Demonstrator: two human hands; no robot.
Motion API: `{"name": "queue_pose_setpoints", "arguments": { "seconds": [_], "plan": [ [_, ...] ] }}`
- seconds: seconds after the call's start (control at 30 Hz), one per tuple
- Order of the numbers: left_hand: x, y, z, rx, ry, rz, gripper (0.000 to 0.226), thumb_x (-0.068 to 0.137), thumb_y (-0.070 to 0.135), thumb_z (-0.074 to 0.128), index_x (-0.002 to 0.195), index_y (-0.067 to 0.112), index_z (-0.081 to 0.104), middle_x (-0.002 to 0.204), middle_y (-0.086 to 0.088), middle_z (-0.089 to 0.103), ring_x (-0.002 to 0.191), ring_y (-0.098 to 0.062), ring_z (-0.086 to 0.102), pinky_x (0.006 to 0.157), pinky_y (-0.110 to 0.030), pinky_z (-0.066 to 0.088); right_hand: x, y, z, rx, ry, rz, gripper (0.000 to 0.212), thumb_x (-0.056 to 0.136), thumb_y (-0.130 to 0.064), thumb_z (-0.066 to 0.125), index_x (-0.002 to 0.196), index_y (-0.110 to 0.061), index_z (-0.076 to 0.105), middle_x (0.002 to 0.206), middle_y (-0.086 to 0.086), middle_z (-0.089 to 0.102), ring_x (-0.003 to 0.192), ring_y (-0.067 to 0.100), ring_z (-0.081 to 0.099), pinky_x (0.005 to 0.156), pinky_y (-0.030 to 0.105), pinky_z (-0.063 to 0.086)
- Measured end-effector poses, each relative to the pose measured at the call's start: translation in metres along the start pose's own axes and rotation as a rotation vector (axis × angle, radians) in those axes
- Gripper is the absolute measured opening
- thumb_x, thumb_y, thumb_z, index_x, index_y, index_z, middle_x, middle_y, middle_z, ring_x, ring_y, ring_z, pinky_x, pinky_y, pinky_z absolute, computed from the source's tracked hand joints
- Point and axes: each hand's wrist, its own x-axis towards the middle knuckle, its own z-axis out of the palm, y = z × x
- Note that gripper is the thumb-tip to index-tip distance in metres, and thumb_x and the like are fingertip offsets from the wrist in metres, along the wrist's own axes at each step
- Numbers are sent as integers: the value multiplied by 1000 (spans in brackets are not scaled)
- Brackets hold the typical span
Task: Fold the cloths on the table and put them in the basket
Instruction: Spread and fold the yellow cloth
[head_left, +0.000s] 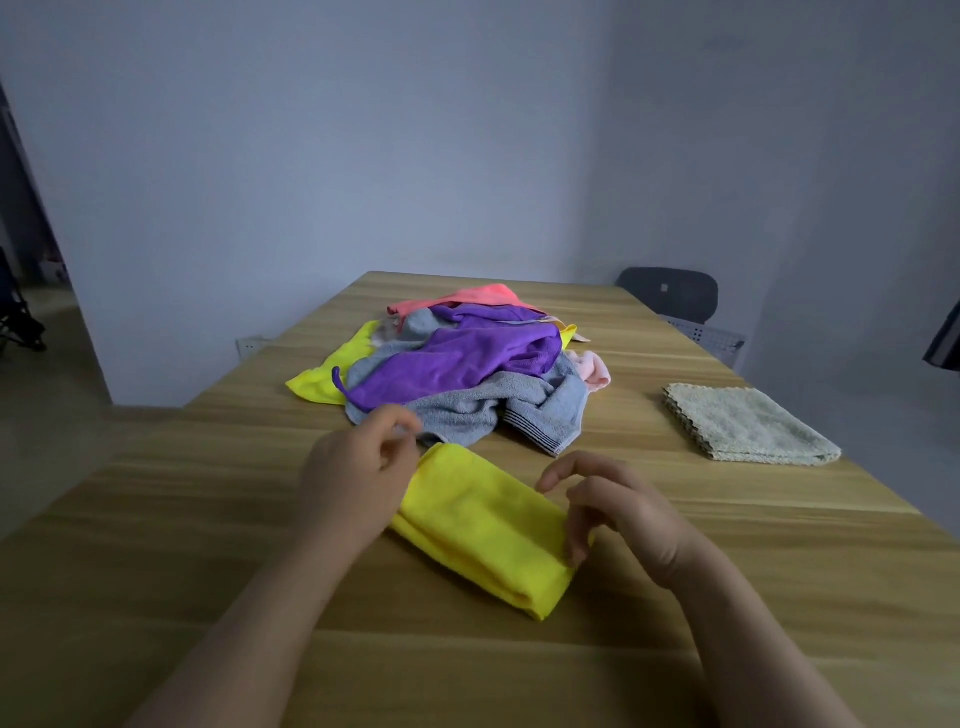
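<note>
Wooden table (208, 519), blue-grey walls. Folded yellow cloth (478, 525) lies flat near the front edge, centre. Left hand (353, 483) is at its far-left end, blurred, fingers loosely curled, gripping nothing. Right hand (634, 514) is at the near-right end: fingertips (574, 556) touch the cloth edge, thumb apart, no pinch. Unfolded pile (467, 374) of purple, grey, pink and yellow cloths mid-table. Folded pale green cloth (748, 423) near the right edge. Dark chair (670, 293) beyond the far right corner.

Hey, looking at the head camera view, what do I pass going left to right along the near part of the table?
left hand → folded yellow cloth → right hand → folded pale green cloth. The mixed pile behind overlaps these, so it is left out.
</note>
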Motion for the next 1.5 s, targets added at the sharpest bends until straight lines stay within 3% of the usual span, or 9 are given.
{"name": "queue_pose_setpoints", "arguments": {
  "seconds": [0.07, 0.17, 0.23, 0.3, 0.53, 0.63, 0.97, 1.23, 1.5],
  "plan": [
    [-10, 14, 15, -56, 15, -14, 29, 93, 37, 50, 121, 39, 50, 120, 10, 62, 105, -17, 58, 87, -34, 45, 2, -2, 8, 50, 26, 39, 24, 65, -18, 44, 84, -8, 55, 46, 13, 53, 39, 24, 50, 47, 26, 39],
    [-27, 25, 50, 301, -425, -72, 62, 91, 62, 30, 146, 42, 10, 155, 2, 22, 144, -21, 16, 116, -47, 12, 3, -1, 14, 149, 149, 71, 5, 81, -6, 44, 80, -10, 46, 52, 16, 57, 37, 23, 49, 43, 23, 34],
    [-32, 23, 62, 585, -544, -1, 74, 87, 71, 23, 149, 36, 2, 159, -4, -2, 146, -22, -10, 116, -49, -8, 6, 8, 14, 187, 319, 79, 18, 88, 1, 40, 76, -11, 45, 54, 14, 57, 37, 22, 46, 42, 21, 34],
    [-31, 21, 62, 661, -608, 41, 79, 84, 74, 23, 149, 34, 2, 159, -5, -9, 145, -23, -16, 115, -49, -13, 8, 19, 11, 105, 505, 69, 19, 89, -2, 44, 73, -12, 47, 52, 8, 59, 39, 22, 47, 44, 23, 38],
    [-48, 48, 70, 565, -770, 268, 98, 81, 75, 34, 148, 24, -15, 159, 1, -5, 145, -15, -13, 116, -42, -14, -11, 40, -23, -269, 765, 92, 16, 87, -14, 50, 74, -23, 52, 59, -2, 66, 65, 23, 61, 65, 30, 44],
    [-54, 68, 89, 534, -806, 304, 110, 71, 84, 31, 149, 17, -7, 159, -1, -1, 145, -11, -12, 115, -38, -17, -33, 45, -49, -322, 842, 137, 15, 88, -15, 49, 75, -22, 51, 65, -2, 67, 75, 25, 61, 67, 31, 42],
    [-61, 140, 175, 486, -872, 472, 92, 84, 72, 36, 149, 13, 10, 159, 3, 3, 145, -12, -12, 116, -43, -14, -119, 67, -156, -455, 1114, 337, 11, 89, -17, 47, 90, -12, 57, 88, 11, 63, 82, 28, 51, 69, 33, 37],
    [-45, 192, 254, 447, -887, 586, 88, 85, 71, 36, 149, 15, 13, 159, 2, 6, 146, -12, -8, 116, -42, -11, -112, 82, -205, -418, 1217, 517, 12, 90, -20, 41, 96, -18, 51, 103, 16, 61, 98, 37, 53, 82, 37, 40],
    [-5, 215, 322, 394, -836, 626, 82, 85, 69, 39, 145, 16, 22, 157, 3, 15, 146, -9, -4, 117, -41, -6, -98, 92, -220, -419, 1236, 528, 16, 91, -22, 38, 98, -19, 52, 103, 11, 63, 96, 34, 55, 74, 32, 38]
  ]
}}
